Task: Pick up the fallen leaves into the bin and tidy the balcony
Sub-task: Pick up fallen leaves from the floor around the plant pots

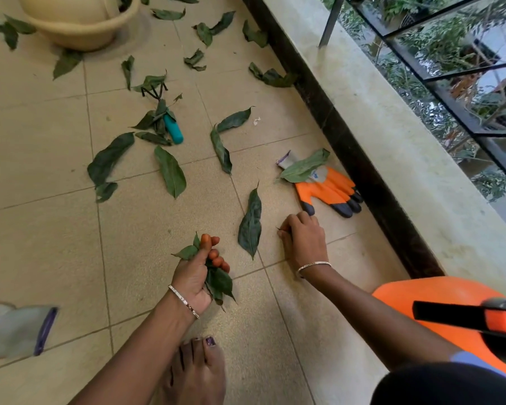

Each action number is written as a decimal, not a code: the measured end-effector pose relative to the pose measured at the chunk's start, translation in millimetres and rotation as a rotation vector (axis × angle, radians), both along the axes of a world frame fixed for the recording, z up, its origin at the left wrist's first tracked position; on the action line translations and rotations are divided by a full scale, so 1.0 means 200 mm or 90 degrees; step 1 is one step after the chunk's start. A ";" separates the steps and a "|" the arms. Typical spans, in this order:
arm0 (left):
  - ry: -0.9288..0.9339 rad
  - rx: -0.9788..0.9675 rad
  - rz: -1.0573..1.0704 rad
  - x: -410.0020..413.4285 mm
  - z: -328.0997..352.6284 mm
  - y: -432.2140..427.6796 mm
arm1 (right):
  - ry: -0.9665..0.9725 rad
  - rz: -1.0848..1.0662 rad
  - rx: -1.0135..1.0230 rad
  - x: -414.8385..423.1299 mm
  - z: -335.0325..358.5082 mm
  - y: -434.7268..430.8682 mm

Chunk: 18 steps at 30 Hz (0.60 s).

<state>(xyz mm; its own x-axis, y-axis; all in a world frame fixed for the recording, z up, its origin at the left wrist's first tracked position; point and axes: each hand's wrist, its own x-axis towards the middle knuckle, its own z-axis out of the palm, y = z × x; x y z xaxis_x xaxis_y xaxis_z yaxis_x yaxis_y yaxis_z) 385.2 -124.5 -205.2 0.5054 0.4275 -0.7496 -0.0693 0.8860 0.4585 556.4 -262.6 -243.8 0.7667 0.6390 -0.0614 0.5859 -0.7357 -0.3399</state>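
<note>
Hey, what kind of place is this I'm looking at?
Likely a home balcony, upstairs: tiled floor, a low ledge with metal railing overlooking treetops, and a plant pot amid fallen leaves.

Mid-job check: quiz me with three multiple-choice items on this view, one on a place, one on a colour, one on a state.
1. Where does the orange glove lie? A in the pot; B on the floor by the kerb; C up on the ledge.
2. What colour is the rake handle? A teal; B red; C yellow.
3. What is the left hand doing? A lying flat and empty; B holding the rake; C gripping leaves.
Answers: 1 B, it lies on the tiles beside the dark kerb. 2 A, the handle end shows teal. 3 C, its fingers curl round a green bunch.
</note>
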 end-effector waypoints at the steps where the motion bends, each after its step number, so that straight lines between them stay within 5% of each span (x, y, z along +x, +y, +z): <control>1: 0.005 0.007 -0.007 0.00 0.00 0.00 | 0.009 -0.010 0.042 -0.01 0.01 -0.01; 7: 0.025 0.026 -0.007 -0.01 -0.01 0.01 | 0.055 -0.256 0.379 0.02 0.14 -0.08; 12: 0.022 0.016 -0.002 0.00 -0.02 0.03 | 0.088 -0.417 0.350 0.07 0.12 -0.15; 18: 0.013 -0.001 0.007 -0.01 0.00 0.03 | 0.148 -0.352 0.293 0.02 0.07 -0.22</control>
